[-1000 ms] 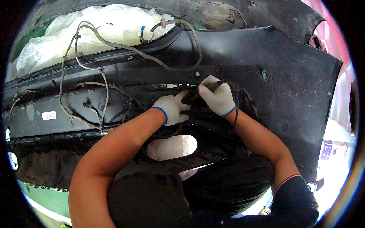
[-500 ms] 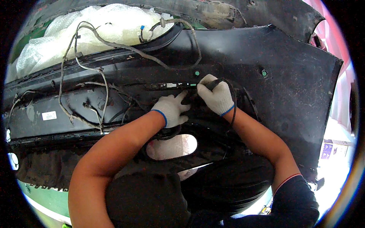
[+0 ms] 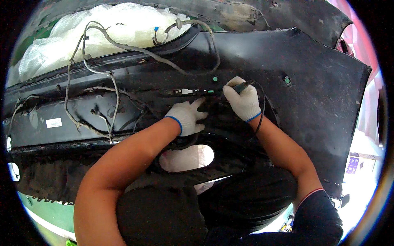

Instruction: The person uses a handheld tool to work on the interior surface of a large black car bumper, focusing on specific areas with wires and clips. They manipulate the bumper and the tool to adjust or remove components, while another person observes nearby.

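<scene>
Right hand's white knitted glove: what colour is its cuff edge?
Blue cuff edge, seen best in the head view.

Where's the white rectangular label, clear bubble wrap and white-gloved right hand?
White rectangular label (image 3: pixel 53 123): head view, its middle.
Clear bubble wrap (image 3: pixel 131 23): head view, its upper part.
White-gloved right hand (image 3: pixel 245 101): head view, its back.

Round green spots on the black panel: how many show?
2: one spot left of the right hand, another spot to its right; more may be hidden.

dark object (image 3: pixel 243 86) partly hidden in the right grip (image 3: pixel 241 100), its tip lost against the black panel (image 3: pixel 262 53), print on the white label (image 3: pixel 53 123) too small, far panel (image 3: pixel 295 18) cut off
</scene>
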Demonstrator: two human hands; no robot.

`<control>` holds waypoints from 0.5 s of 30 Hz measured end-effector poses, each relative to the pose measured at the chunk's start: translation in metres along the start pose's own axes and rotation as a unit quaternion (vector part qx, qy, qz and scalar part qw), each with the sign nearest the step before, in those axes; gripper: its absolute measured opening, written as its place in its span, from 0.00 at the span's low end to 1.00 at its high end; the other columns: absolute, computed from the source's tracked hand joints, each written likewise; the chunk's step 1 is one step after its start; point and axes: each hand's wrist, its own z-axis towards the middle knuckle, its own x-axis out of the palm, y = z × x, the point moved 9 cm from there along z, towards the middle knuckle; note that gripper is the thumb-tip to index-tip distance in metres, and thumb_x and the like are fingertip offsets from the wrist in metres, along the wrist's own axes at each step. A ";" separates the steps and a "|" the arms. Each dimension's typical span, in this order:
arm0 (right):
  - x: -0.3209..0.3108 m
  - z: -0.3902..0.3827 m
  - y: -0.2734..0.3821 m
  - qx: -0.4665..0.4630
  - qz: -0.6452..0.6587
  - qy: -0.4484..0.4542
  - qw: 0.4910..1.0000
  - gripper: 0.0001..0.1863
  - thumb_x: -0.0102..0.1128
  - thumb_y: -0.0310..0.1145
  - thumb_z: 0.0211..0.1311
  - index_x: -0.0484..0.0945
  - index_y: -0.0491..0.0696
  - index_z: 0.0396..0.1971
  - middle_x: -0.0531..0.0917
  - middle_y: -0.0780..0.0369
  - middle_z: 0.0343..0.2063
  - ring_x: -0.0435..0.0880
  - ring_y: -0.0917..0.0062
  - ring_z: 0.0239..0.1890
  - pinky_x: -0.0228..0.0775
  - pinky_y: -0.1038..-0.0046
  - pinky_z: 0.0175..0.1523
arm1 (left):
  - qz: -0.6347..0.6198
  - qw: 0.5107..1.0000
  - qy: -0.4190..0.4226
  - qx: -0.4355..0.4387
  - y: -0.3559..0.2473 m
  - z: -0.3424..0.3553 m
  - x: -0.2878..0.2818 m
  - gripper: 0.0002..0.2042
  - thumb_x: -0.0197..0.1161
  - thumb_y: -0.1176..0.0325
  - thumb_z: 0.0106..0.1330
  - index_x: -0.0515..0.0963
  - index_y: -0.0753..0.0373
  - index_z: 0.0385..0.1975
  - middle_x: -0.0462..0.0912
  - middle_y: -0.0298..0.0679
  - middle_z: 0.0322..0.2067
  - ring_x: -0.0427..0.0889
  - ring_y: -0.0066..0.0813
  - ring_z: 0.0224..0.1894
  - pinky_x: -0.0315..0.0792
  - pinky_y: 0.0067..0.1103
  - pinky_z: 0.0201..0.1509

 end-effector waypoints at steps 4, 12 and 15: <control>0.005 -0.003 -0.005 0.022 -0.009 0.010 1.000 0.11 0.67 0.36 0.70 0.85 0.43 0.36 0.85 0.59 0.22 0.84 0.76 0.27 0.78 0.66 0.36 | 0.002 1.000 0.006 -0.005 0.000 0.000 0.000 0.25 0.66 0.42 0.72 0.85 0.41 0.66 0.65 0.55 0.79 0.82 0.62 0.63 0.78 0.49 0.68; 0.014 -0.003 -0.002 0.013 0.006 0.037 0.999 0.12 0.67 0.38 0.69 0.85 0.44 0.37 0.85 0.54 0.24 0.87 0.67 0.28 0.79 0.63 0.38 | 0.004 1.000 -0.003 0.001 0.000 0.000 0.000 0.26 0.66 0.42 0.72 0.85 0.41 0.66 0.65 0.54 0.79 0.84 0.61 0.61 0.79 0.48 0.67; 0.014 -0.002 -0.001 0.007 -0.023 0.042 0.999 0.12 0.66 0.40 0.69 0.84 0.45 0.37 0.85 0.51 0.25 0.88 0.62 0.29 0.80 0.60 0.39 | 0.006 1.000 0.005 -0.005 -0.003 0.001 -0.001 0.26 0.66 0.42 0.72 0.85 0.41 0.66 0.65 0.54 0.79 0.84 0.60 0.61 0.79 0.47 0.68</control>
